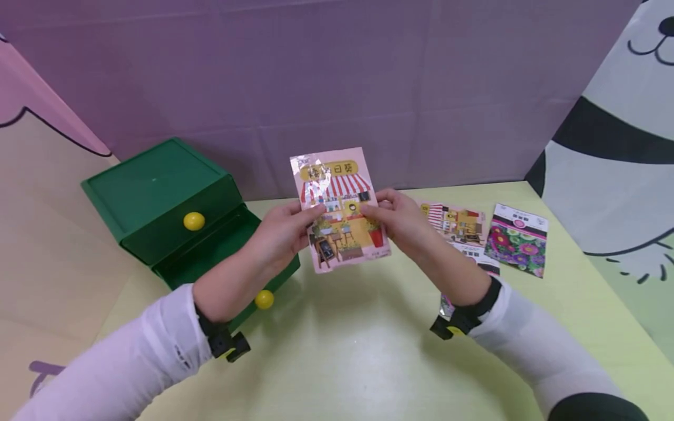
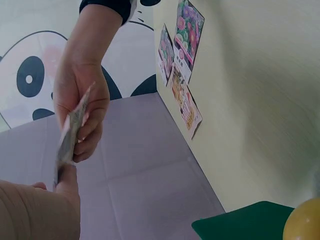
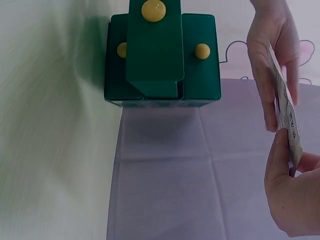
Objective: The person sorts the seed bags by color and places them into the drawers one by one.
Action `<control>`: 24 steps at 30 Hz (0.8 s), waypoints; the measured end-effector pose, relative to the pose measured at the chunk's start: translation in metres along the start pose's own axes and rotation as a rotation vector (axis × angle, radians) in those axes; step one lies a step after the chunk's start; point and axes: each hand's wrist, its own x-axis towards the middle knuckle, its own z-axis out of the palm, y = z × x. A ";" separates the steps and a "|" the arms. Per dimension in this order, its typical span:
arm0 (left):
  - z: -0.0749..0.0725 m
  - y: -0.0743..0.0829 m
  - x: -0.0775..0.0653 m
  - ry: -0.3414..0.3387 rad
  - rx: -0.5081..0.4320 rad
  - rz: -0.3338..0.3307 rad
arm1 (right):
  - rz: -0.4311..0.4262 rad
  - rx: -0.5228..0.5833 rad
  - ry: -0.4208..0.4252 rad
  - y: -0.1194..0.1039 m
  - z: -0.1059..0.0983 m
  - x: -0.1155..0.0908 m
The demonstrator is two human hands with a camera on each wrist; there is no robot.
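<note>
Packet (image 1: 341, 204) pinched in my left hand (image 1: 279, 234) and right hand (image 1: 404, 221), over the table (image 1: 358, 345) right of the green drawer unit (image 1: 158, 181), could slip if either grip eases, its film seemingly slick under glare.

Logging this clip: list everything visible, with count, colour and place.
Held packet: 1, pink, between hands
Table packet: 1, pink, table right
Floral packets: 2, multicoloured, table right
Drawer unit: 1, green, table left
Open drawer: 1, green, in unit
Knobs: 3, yellow, drawer fronts
Table: 1, pale yellow-green, below
Cloth: 1, purple, behind
Panda print: 1, black-and-white, right
Print: 1, cream-pink, left
Wrist cameras: 2, black, wrists
Sleeves: 2, white, forearms
Hands: 2, bare, gripping held packet
</note>
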 end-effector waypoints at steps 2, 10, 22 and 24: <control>0.000 0.000 0.000 0.019 0.011 -0.017 | -0.002 0.001 -0.007 0.000 0.001 -0.002; -0.003 -0.002 0.001 0.064 0.034 -0.057 | -0.015 -0.004 -0.038 0.002 0.004 -0.005; -0.008 -0.005 0.000 0.055 0.023 -0.047 | 0.006 -0.016 -0.040 0.003 0.007 -0.004; -0.009 -0.005 0.000 0.056 0.019 -0.051 | 0.007 -0.019 -0.045 0.003 0.007 -0.004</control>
